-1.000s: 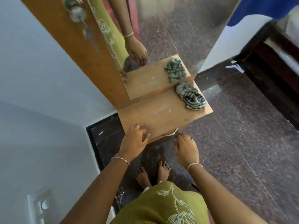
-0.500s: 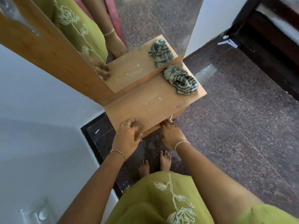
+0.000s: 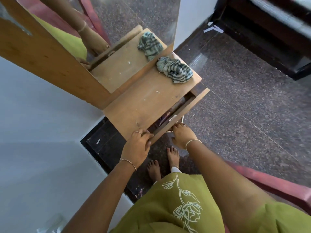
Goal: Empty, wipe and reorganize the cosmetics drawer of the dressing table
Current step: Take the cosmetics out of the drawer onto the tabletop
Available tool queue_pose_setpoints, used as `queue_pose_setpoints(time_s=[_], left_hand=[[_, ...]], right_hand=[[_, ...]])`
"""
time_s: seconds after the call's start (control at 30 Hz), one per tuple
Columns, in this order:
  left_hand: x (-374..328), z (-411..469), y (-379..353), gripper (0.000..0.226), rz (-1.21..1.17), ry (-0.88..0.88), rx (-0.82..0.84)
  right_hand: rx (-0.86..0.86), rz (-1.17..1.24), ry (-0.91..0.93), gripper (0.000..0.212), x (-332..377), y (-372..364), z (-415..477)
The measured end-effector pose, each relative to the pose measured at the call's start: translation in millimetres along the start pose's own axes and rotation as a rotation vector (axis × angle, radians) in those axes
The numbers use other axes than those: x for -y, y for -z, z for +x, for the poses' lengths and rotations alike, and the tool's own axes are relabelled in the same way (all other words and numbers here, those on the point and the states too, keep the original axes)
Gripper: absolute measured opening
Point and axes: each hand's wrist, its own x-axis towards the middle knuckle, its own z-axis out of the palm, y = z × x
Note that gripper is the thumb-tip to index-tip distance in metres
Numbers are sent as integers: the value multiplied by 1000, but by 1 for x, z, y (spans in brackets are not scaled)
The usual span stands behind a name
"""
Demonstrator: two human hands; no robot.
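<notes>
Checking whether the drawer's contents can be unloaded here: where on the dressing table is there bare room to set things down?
The tabletop is bare between mirror, striped cloth at the far right corner and front edge. The drawer gap is narrow, items showing inside; left hand and right hand crowd its front.

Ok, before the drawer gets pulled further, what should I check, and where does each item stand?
1. Wooden drawer front partly open: ok, narrow gap.
2. Left hand gripping its top edge: ok.
3. Right hand on curved metal handle: ok.
4. Green striped cloth ready on wooden tabletop: ok.
5. Drawer contents identified: cannot tell, only slivers visible.
</notes>
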Motion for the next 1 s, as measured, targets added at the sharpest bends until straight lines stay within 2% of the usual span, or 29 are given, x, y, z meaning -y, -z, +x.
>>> queue_pose_setpoints(time_s=[0.1,0.2,0.33,0.43,0.5,0.6,0.7,0.8,1.0], left_hand=[[-4,-4,-13,35,-36,12,85],[-8,-3,-22,38,-79,55,236],[-12,-3,-28,34,-133,55,397],[-16,-6,-31,30,-205,99,461],[-19,-8,-35,25,-258,154,481],[-22,-10,-39,17,-323,240,466],[-27,-6,-43,12,-380,300,464],[-34,5,-47,7,-435,362,454],[-41,30,-55,19,-506,553,549]], right_hand=[[-19,95,-65,49,-9,-9,-22],[-88,189,-153,32,-17,-15,-43],[-471,285,-287,12,-23,-16,-73],[-668,309,-284,4,-30,-9,-82],[-725,279,-247,14,-36,0,-80],[-674,260,-170,26,-47,19,-67],[-570,143,-59,13,-64,35,-52],[-456,42,31,27,-78,47,-45],[-313,-80,204,36,-91,60,-33]])
